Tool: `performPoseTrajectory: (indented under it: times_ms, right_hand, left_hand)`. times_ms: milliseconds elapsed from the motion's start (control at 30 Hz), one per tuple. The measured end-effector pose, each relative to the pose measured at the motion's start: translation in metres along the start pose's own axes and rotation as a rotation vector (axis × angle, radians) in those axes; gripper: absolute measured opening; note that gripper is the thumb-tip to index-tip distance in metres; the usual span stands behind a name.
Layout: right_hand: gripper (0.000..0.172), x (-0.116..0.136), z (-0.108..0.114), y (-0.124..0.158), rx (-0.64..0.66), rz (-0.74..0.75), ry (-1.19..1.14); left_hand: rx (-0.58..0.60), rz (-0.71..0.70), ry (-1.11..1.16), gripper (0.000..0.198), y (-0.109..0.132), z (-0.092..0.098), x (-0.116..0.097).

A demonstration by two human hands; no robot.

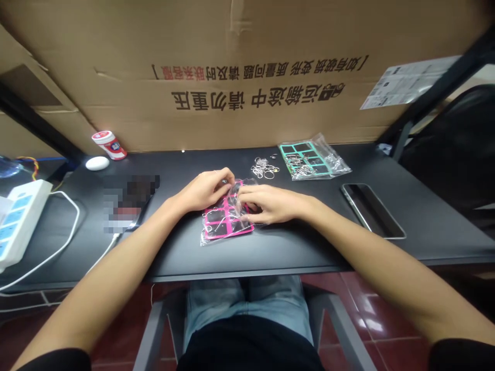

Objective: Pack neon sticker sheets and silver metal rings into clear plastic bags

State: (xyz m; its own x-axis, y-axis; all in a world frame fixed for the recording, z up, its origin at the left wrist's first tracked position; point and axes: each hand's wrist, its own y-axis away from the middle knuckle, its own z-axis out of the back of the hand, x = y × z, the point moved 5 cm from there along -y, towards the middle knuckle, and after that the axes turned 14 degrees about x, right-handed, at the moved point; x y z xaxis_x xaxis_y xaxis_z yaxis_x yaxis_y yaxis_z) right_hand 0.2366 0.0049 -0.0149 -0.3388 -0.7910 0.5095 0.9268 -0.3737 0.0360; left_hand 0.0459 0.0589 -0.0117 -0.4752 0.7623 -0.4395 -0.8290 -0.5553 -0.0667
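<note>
A clear plastic bag (208, 238) with a pink card (228, 231) in it lies near the middle of the desk. The card has dark panels in a pink frame, and thin silvery rings and wires show over it. My left hand (207, 189) is closed at the bag's upper left edge, fingers curled and pinching. From the right, my right hand (273, 203) grips the crumpled plastic with bent fingers. Both hands partly cover the card. Beyond them sits a small pile of silvery rings (264, 168), next to a bagged teal card (305, 156) with similar metal pieces.
A phone (373, 211) lies at the right, and a pixelated device (135, 203) with a white cable at the left. Further left are a power strip (23, 219), a white oval object (97, 163) and a red-and-white bottle (109, 144). Cardboard (251, 123) stands along the back edge.
</note>
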Motion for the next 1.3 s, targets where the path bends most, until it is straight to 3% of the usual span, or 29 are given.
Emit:
performPoseTrajectory:
  times_ms: [233,433,600,767,967,1067,1200,1300]
  right_hand:
    - [0.018,-0.007,0.002,0.001,-0.065,0.005,0.031]
    - [0.008,-0.005,0.005,0.003,-0.023,-0.002,-0.018]
    - [0.012,-0.007,0.007,0.003,-0.044,-0.001,-0.025]
    - [0.014,-0.019,0.022,0.011,-0.267,-0.117,-0.091]
    - [0.03,-0.043,0.031,0.021,-0.497,-0.215,-0.508]
    - [0.04,-0.05,0.033,0.023,-0.575,-0.231,-0.595]
    - [0.038,-0.061,0.037,0.031,-0.678,-0.344,-0.471]
    - [0.028,-0.066,0.046,0.041,-0.796,-0.463,-0.115]
  left_hand:
    - [-0.004,0.004,-0.005,0.01,0.0,0.0,0.003]
    - [-0.003,0.019,-0.013,0.013,0.0,-0.001,0.004]
    - [-0.001,0.021,-0.021,0.012,0.0,-0.001,0.005]
    - [0.008,0.022,-0.023,0.011,0.0,-0.002,0.005]
    - [0.016,0.024,-0.035,0.012,0.001,-0.001,0.002]
    - [0.025,0.016,-0.034,0.013,0.001,-0.001,0.002]
    - [0.02,0.011,-0.043,0.012,0.001,-0.001,0.001]
    - [0.025,0.013,-0.041,0.012,0.001,-0.001,0.001]
